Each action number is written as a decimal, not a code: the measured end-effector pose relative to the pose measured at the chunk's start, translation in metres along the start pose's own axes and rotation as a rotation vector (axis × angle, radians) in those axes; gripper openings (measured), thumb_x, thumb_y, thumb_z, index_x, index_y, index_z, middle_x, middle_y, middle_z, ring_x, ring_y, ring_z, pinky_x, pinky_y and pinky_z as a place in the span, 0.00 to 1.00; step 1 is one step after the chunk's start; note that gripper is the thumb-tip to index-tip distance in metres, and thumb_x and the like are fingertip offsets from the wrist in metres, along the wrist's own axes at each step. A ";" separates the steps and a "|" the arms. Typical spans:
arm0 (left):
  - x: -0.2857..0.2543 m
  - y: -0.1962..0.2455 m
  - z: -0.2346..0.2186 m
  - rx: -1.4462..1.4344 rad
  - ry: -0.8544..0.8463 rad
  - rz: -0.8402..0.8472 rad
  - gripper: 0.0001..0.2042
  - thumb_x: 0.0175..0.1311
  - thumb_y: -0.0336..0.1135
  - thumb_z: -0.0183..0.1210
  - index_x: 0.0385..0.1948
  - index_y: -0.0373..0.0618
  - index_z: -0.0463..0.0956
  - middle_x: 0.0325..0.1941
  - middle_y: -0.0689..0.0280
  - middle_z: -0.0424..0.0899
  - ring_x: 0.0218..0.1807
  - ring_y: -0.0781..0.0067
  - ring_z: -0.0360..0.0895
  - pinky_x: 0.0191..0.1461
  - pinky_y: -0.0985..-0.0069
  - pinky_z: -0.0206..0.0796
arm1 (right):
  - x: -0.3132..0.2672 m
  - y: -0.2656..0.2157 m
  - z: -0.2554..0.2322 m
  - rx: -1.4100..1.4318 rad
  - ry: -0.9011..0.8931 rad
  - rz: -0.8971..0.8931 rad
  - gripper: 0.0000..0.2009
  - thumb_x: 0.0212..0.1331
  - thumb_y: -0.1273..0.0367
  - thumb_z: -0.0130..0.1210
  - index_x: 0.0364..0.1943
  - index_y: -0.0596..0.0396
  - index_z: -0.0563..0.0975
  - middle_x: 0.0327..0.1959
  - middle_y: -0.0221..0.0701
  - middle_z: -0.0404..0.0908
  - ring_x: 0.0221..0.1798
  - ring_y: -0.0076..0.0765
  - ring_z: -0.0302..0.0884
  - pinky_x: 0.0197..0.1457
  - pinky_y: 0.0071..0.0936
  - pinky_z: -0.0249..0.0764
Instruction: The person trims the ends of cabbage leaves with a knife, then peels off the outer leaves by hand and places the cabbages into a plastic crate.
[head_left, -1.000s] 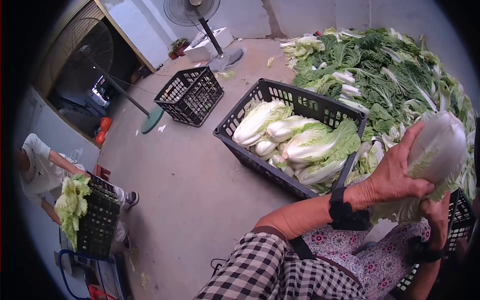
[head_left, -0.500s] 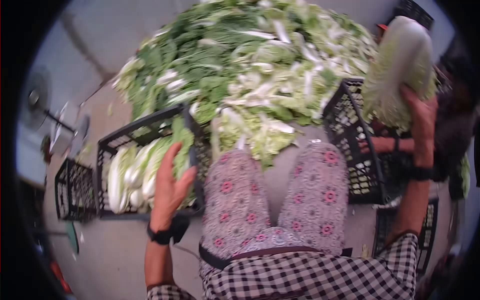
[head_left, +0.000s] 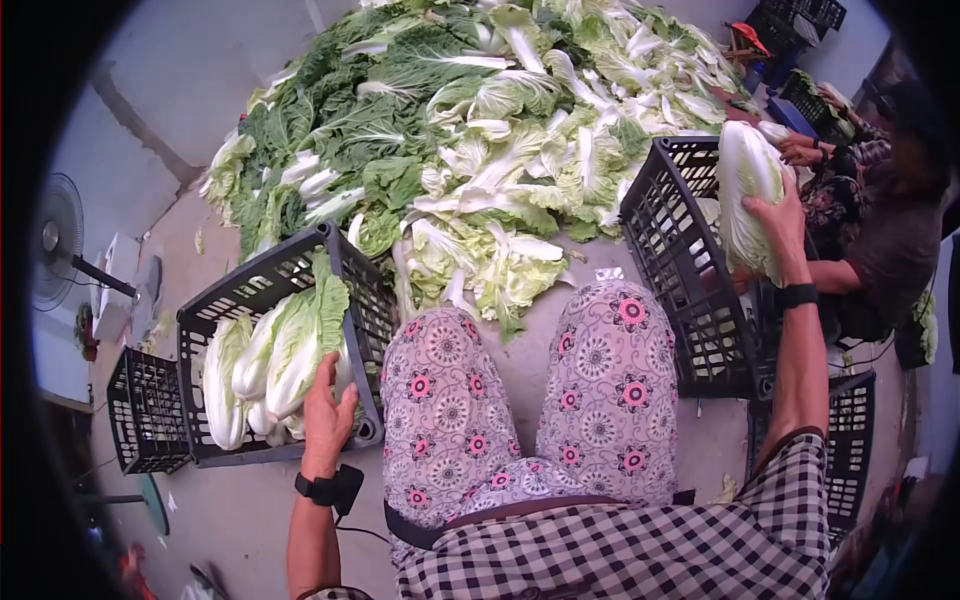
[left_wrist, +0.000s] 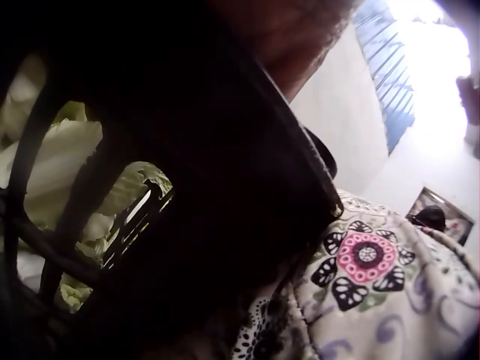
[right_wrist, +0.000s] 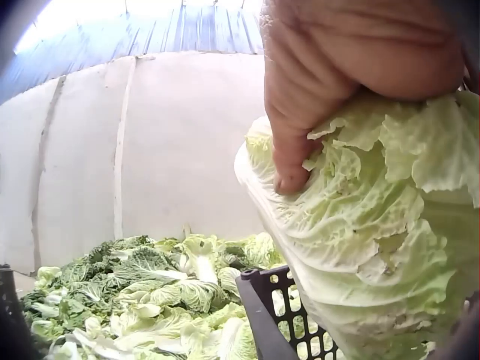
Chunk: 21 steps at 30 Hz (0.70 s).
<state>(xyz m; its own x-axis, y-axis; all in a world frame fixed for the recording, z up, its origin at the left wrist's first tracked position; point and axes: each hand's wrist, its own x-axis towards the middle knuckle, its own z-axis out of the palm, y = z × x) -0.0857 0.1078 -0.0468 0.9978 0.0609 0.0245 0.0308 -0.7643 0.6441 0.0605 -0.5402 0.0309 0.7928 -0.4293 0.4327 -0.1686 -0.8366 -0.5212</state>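
Your right hand (head_left: 785,225) grips a napa cabbage (head_left: 748,195) over the black crate (head_left: 672,262) on your right, fingers curled round its side, while your left hand (head_left: 328,415) rests on the near rim of the left crate (head_left: 262,290), which is full of trimmed cabbages; you cannot tell how tightly it grips. Half a second ago the cabbage was raised higher and the left hand hung open above the rim. The cabbage is pale green, crinkled and tightly closed.
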 end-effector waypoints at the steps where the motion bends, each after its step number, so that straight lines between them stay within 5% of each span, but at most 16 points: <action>1: -0.002 0.003 -0.003 0.015 0.004 -0.030 0.26 0.53 0.28 0.58 0.56 0.41 0.63 0.48 0.48 0.75 0.51 0.51 0.73 0.55 0.66 0.64 | 0.002 -0.006 0.012 -0.032 -0.040 0.056 0.39 0.34 0.58 0.66 0.58 0.51 0.67 0.46 0.41 0.79 0.48 0.44 0.77 0.51 0.34 0.70; 4: -0.001 0.005 -0.002 0.019 0.033 -0.033 0.26 0.51 0.29 0.59 0.56 0.42 0.64 0.46 0.48 0.76 0.47 0.52 0.75 0.52 0.65 0.65 | 0.002 -0.013 0.015 -0.110 -0.100 0.150 0.36 0.35 0.59 0.64 0.56 0.51 0.67 0.45 0.41 0.79 0.47 0.44 0.78 0.50 0.35 0.70; 6: -0.001 0.006 -0.004 0.069 0.017 -0.065 0.26 0.52 0.32 0.60 0.55 0.43 0.64 0.47 0.49 0.76 0.47 0.50 0.74 0.51 0.64 0.66 | 0.008 0.016 0.035 0.053 -0.027 0.009 0.37 0.39 0.63 0.64 0.58 0.58 0.64 0.44 0.42 0.77 0.45 0.41 0.76 0.52 0.33 0.69; 7: -0.001 0.004 -0.004 0.033 0.020 -0.059 0.26 0.52 0.33 0.61 0.55 0.42 0.64 0.49 0.48 0.75 0.49 0.48 0.74 0.53 0.64 0.65 | 0.025 0.039 0.045 0.234 -0.117 -0.207 0.38 0.41 0.64 0.63 0.60 0.62 0.61 0.50 0.44 0.74 0.51 0.42 0.73 0.56 0.33 0.67; 10: -0.002 0.003 -0.006 -0.027 -0.009 -0.078 0.26 0.54 0.35 0.59 0.55 0.40 0.64 0.53 0.47 0.73 0.55 0.46 0.70 0.57 0.64 0.62 | 0.060 0.081 0.049 0.057 -0.199 -0.377 0.35 0.47 0.66 0.57 0.62 0.62 0.60 0.57 0.44 0.68 0.60 0.41 0.66 0.62 0.31 0.61; 12: 0.000 0.001 -0.004 -0.058 -0.007 -0.053 0.25 0.54 0.35 0.59 0.55 0.40 0.63 0.53 0.47 0.73 0.54 0.46 0.70 0.57 0.63 0.62 | 0.078 0.092 0.057 -0.065 -0.355 -0.315 0.32 0.51 0.68 0.54 0.62 0.61 0.60 0.58 0.43 0.67 0.61 0.42 0.64 0.64 0.32 0.59; 14: -0.001 0.001 -0.006 -0.085 -0.014 -0.072 0.25 0.54 0.35 0.59 0.55 0.40 0.63 0.53 0.47 0.73 0.54 0.46 0.70 0.57 0.63 0.62 | 0.087 0.128 0.064 0.132 -0.483 -0.211 0.30 0.52 0.68 0.52 0.62 0.59 0.60 0.60 0.43 0.65 0.63 0.45 0.62 0.64 0.35 0.58; 16: -0.001 -0.003 -0.002 -0.087 0.035 -0.017 0.25 0.54 0.34 0.59 0.55 0.42 0.64 0.51 0.47 0.74 0.54 0.48 0.72 0.55 0.64 0.63 | 0.054 0.085 0.064 0.001 -0.638 -0.027 0.30 0.53 0.68 0.53 0.62 0.62 0.59 0.63 0.45 0.61 0.65 0.45 0.58 0.66 0.36 0.56; 17: -0.001 -0.006 0.000 -0.085 0.056 0.014 0.25 0.54 0.34 0.59 0.55 0.42 0.64 0.50 0.47 0.75 0.53 0.49 0.72 0.54 0.65 0.64 | 0.069 0.130 0.088 0.105 -0.756 -0.061 0.31 0.55 0.67 0.52 0.62 0.64 0.58 0.63 0.46 0.61 0.66 0.43 0.58 0.67 0.35 0.56; 21: -0.001 -0.010 -0.002 -0.144 0.071 0.018 0.23 0.54 0.33 0.59 0.53 0.42 0.66 0.50 0.52 0.76 0.52 0.53 0.74 0.55 0.66 0.64 | 0.047 0.110 0.093 0.228 -0.744 0.031 0.29 0.58 0.62 0.52 0.61 0.64 0.60 0.61 0.42 0.64 0.63 0.38 0.62 0.63 0.31 0.59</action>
<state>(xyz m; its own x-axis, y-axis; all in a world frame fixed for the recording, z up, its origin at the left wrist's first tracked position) -0.0873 0.1167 -0.0523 0.9914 0.0969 0.0879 -0.0011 -0.6660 0.7460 0.1338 -0.6210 -0.0750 0.9878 -0.0426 -0.1495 -0.1360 -0.7027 -0.6984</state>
